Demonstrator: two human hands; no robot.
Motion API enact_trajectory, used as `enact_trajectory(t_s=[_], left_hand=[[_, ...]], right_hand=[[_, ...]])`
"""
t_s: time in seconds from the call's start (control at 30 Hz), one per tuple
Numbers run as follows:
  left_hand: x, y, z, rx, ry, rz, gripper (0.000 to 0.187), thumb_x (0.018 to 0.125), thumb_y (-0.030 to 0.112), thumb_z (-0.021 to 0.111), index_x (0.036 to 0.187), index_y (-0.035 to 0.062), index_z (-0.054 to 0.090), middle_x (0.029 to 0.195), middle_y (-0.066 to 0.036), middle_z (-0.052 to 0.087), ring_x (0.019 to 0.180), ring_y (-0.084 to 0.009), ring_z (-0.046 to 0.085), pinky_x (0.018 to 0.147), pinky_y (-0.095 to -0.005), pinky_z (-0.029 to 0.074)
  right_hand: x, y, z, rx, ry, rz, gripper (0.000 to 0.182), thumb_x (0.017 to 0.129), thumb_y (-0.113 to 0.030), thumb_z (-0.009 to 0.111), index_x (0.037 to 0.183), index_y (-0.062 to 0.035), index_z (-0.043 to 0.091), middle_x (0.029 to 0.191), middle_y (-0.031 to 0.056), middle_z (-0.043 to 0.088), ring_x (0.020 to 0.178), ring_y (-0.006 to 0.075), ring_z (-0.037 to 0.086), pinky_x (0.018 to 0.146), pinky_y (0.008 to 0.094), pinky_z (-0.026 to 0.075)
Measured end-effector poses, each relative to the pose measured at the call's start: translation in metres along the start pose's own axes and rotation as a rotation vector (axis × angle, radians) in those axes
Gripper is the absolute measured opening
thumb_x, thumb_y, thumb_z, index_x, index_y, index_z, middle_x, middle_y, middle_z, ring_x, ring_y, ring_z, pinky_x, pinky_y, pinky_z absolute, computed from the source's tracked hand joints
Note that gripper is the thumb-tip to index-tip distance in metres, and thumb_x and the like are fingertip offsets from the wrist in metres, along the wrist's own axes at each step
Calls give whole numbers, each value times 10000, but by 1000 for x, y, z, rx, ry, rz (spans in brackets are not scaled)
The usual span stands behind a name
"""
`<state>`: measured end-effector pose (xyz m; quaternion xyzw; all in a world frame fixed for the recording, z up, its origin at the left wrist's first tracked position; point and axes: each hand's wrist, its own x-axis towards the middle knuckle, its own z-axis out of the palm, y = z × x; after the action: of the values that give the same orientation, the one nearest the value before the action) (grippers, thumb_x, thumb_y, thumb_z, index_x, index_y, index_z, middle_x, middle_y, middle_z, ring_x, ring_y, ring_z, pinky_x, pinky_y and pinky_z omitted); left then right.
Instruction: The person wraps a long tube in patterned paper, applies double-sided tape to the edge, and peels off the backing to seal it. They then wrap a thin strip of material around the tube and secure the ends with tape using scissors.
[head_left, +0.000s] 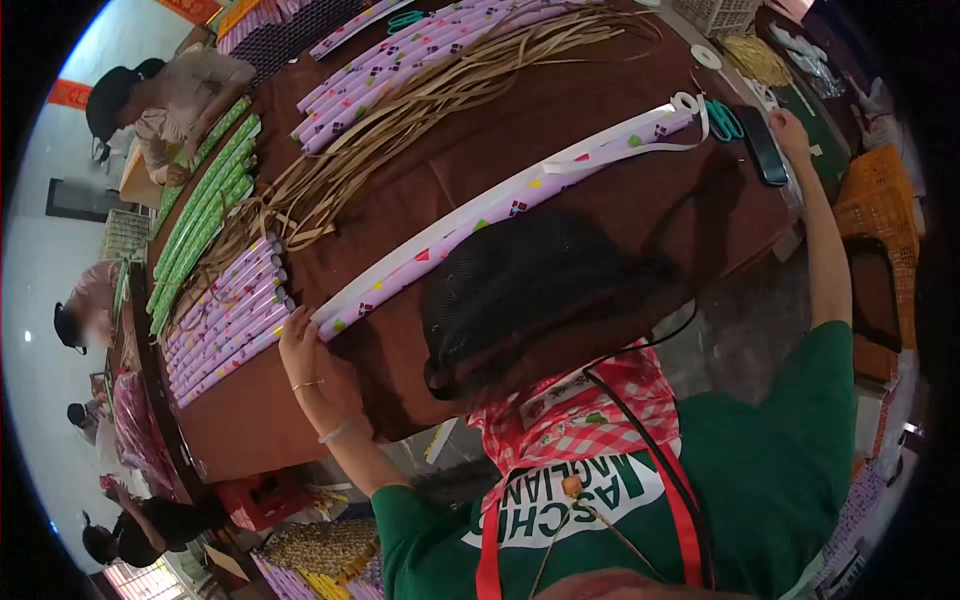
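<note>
Desk [250,432] under a brown cloth spreads beneath everything, with a long bundle of brown strips [410,120] trailing across it, beside a row of lilac rolls [400,70]. Nearer the person lies the lilac length [505,212], slanting over the middle of the cloth: long, narrow and straight, glossy, scattered with small red, yellow, green and dark purple shapes, a plain white band running along its far edge. Just below it sits a black mesh item [530,280]. Green rolls [205,220] and shorter lilac rolls [230,320] lie at the left. The left hand [300,345] has its fingers at the length's left end; I cannot tell whether they grip. The right hand [788,135] is bent beside a dark phone [764,147]; its grasp cannot be told. Teal scissors [722,121] lie near a white tape roll [686,102] at the length's right end.
</note>
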<state>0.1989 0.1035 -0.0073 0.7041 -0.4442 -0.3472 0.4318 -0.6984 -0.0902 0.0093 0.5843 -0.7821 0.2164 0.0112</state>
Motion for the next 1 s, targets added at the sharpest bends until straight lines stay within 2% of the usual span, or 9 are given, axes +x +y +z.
enact_trajectory(t_s=[0.03,0.2,0.3,0.37,0.43,0.53,0.63,0.8,1.0], left_hand=[[-1,2,-2,-11,-35,-18,387,846,13,537,1219,-64,465,1152,-151,578,1036,-176,558,827,-261,465],[11,-17,-18,-119,-67,-47,377,863,38,526,1231,-23,473,1139,-110,597,1009,-187,572,784,-275,490],[0,13,-6,53,79,-159,303,864,113,575,1152,27,546,1022,-91,645,839,-149,614,681,-256,498],[-19,50,30,952,467,30,225,838,117,588,1042,24,594,976,-117,650,886,-267,613,740,-360,480],[-21,51,40,1023,327,379,203,824,159,614,995,49,619,931,-138,634,867,-305,592,781,-387,462],[-27,60,67,909,49,663,282,799,159,631,1057,53,592,983,-120,605,972,-315,543,857,-397,424],[-24,56,79,945,-94,658,340,764,150,661,1075,45,577,1007,-136,587,997,-325,526,860,-406,422],[-15,61,90,963,-229,613,356,742,162,681,1063,58,570,1038,-120,562,979,-329,526,843,-400,428],[-9,76,127,958,-245,670,347,737,192,690,1034,64,564,1039,-125,559,956,-324,548,785,-395,457]], right_hand=[[-25,-39,0,-1,76,26,290,881,-267,515,981,-10,602,973,127,617,868,282,597,739,369,465],[-109,-152,0,249,103,-448,180,836,-101,551,1006,-57,589,955,100,588,892,277,562,782,380,442],[-143,-208,3,177,100,-718,203,785,-94,595,988,-93,595,992,68,575,953,275,540,833,372,418],[-150,-237,9,174,26,-861,240,773,-118,624,1010,-102,587,1052,47,561,1010,258,529,860,386,404],[-146,-256,18,198,-40,-902,348,754,-166,666,1081,-110,561,1135,39,549,1087,248,501,929,391,375],[-129,-275,43,192,-156,-965,547,724,-253,714,1209,-122,497,1237,57,514,1186,233,435,1028,392,302],[-114,-279,60,170,-359,-952,565,726,-250,714,1227,-117,488,1225,64,517,1178,237,440,1030,392,297],[-107,-270,85,185,-314,-1027,367,710,-246,717,1010,-92,572,998,54,543,965,264,525,882,373,377],[-98,-236,74,118,-239,-897,347,710,-227,706,1010,-112,575,1002,42,547,992,246,528,852,372,393]])
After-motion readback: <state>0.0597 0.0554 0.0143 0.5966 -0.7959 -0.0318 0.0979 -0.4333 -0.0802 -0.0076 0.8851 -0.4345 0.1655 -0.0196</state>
